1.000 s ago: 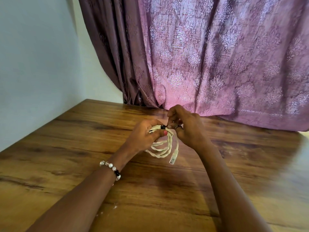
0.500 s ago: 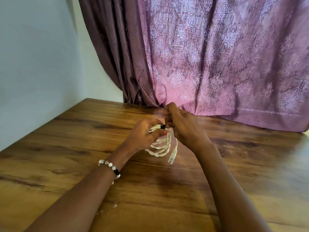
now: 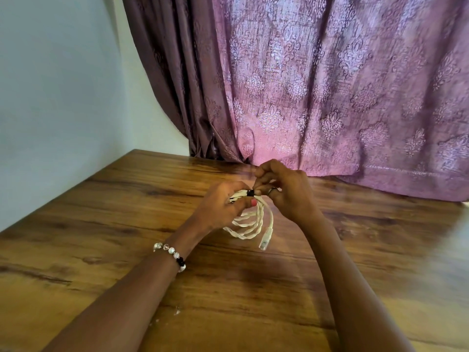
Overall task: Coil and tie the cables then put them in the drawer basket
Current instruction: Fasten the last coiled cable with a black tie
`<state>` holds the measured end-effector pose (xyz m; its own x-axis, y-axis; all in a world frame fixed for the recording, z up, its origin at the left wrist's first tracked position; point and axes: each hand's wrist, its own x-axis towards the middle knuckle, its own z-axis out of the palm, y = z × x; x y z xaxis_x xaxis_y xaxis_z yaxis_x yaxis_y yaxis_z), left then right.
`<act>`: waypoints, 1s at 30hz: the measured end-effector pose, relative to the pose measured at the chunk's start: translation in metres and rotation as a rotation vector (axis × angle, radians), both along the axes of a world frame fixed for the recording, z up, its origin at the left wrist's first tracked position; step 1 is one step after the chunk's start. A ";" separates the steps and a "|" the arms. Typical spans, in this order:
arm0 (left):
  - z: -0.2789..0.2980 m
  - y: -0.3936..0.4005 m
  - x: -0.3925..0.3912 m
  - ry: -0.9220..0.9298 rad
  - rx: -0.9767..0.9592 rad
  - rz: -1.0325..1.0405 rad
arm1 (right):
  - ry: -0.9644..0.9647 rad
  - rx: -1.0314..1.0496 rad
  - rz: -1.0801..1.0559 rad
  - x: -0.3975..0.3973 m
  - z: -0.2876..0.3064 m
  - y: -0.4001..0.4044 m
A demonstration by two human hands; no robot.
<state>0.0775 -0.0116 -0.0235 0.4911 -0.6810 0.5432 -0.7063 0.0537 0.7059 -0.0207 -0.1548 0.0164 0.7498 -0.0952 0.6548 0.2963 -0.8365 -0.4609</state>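
A white twisted cable [image 3: 250, 226] is coiled into several loops and held just above the wooden table [image 3: 101, 224]. Its clear plug [image 3: 264, 242] hangs down at the right end. A black tie [image 3: 250, 193] sits around the top of the bundle. My left hand [image 3: 223, 205] grips the gathered loops from the left, thumb over the strands. My right hand [image 3: 284, 191], wearing a ring, pinches at the black tie with curled fingertips. No drawer basket is in view.
A purple patterned curtain [image 3: 330, 97] hangs along the table's far edge and drapes onto it at the right. A pale wall [image 3: 50, 97] runs along the left side. Small white crumbs [image 3: 176, 311] lie on the wood near my left forearm.
My right hand's fingers have shifted slightly at the black tie, so the ring shows again. The coil and left hand stay in the same place.
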 end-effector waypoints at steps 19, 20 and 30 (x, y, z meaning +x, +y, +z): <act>0.001 0.000 0.002 0.013 0.040 -0.040 | -0.083 -0.217 0.001 0.000 0.001 -0.003; 0.000 0.000 0.003 0.013 0.040 -0.038 | -0.085 -0.213 -0.004 0.000 0.001 -0.002; 0.003 0.002 0.001 0.034 0.041 -0.051 | 0.053 0.364 0.142 -0.001 -0.010 -0.015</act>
